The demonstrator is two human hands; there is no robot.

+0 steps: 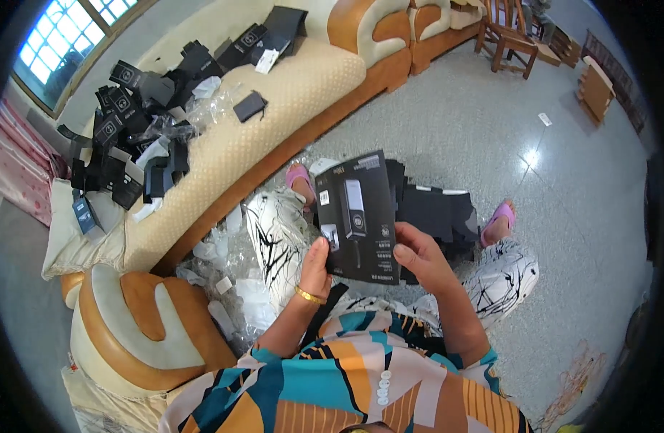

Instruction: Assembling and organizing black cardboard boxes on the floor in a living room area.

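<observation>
L hand [314, 270] grasps lower L edge of 1 blk printed carton [362, 216], held btwn the knees; R hand [421, 258] grips its lower R edge, thumb on front, both forearms angled in. Around, L to R: pile of blk boxes [122, 115] on sofa [296, 83], too jumbled to count, clear plastic wrap [254, 307] on floor, 2 pink sandals [298, 173] w/ dark flat pcs [440, 216] btwn, partly blocked by carton, 1 wooden chair [509, 42] upper R.

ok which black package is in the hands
The flat black package with a device picture on its face, held between left hand and right hand; other black packaging lies on the sofa or between the feet.
</observation>
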